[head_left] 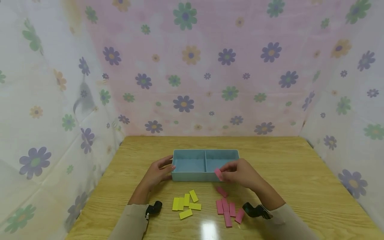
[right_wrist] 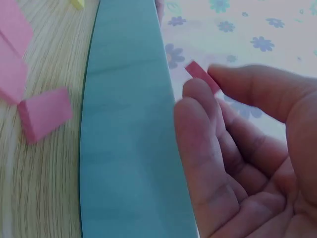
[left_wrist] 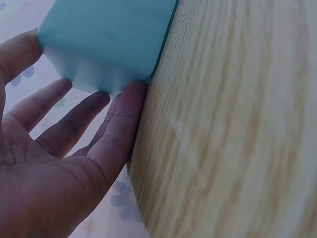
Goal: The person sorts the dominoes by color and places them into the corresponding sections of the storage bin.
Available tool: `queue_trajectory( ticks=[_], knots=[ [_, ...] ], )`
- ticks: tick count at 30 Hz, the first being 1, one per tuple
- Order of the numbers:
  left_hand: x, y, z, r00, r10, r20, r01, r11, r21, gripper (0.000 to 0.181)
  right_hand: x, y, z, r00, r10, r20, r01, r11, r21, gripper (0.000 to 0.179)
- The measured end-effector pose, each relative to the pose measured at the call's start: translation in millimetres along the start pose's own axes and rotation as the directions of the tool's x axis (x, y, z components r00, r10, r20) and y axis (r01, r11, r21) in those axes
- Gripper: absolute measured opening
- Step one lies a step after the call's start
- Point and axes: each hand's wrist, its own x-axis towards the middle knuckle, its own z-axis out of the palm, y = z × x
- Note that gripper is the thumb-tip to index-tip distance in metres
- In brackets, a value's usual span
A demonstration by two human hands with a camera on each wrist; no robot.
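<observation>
A pale blue two-compartment box (head_left: 189,177) stands on the wooden table. At its left end, my left hand (head_left: 155,174) touches the wall; in the left wrist view the extended fingers (left_wrist: 121,116) rest their tips against the box. My right hand (head_left: 241,173) pinches a pink block (head_left: 218,174) between thumb and fingers, at the front rim of the right compartment. The right wrist view shows this small flat pink block (right_wrist: 202,75) held above the box's front wall (right_wrist: 129,129). Both compartment floors show bare blue where visible; the right hand hides part of the right one.
Several yellow blocks (head_left: 186,214) lie in front of the box's left half. Several pink blocks (head_left: 227,219) lie in front of the right half, near my right wrist. Floral cloth (head_left: 207,83) hangs at the back and both sides of the table (head_left: 135,146).
</observation>
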Motion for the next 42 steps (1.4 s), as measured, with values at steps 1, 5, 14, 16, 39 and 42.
queue_trajectory(
  ticks=[1, 5, 14, 16, 39, 42],
  knots=[
    [0.0, 0.0, 0.2, 1.000, 0.004, 0.000, -0.004, 1.000, -0.001, 0.070, 2.2, -1.2, 0.6, 1.000, 0.014, -0.010, -0.014, 1.000, 0.022, 0.020],
    [0.2, -0.4, -0.1, 1.000, 0.015, 0.008, -0.015, 1.000, -0.008, 0.069, 11.2, -6.6, 3.1, 0.997, 0.065, -0.048, -0.059, 0.992, 0.113, 0.028],
    [-1.5, -0.6, -1.6, 0.997, 0.046, 0.056, -0.045, 0.999, -0.014, 0.064, 27.8, -13.1, 10.4, 0.991, 0.116, -0.074, -0.099, 0.975, 0.198, 0.033],
    [-1.8, 0.8, -1.3, 0.997, 0.048, 0.057, -0.047, 0.999, -0.014, 0.064, 30.8, -15.3, 11.6, 0.990, 0.122, -0.074, -0.105, 0.973, 0.205, 0.033],
    [-2.8, 0.7, -1.1, 0.999, 0.032, 0.039, -0.032, 0.999, -0.010, 0.061, 62.8, -31.5, 37.7, 0.978, 0.196, -0.071, -0.165, 0.936, 0.312, 0.028],
    [-2.9, -0.1, -0.8, 0.999, 0.028, 0.039, -0.027, 1.000, -0.010, 0.062, 67.0, -35.3, 41.5, 0.979, 0.191, -0.065, -0.161, 0.934, 0.320, 0.028]
  ],
)
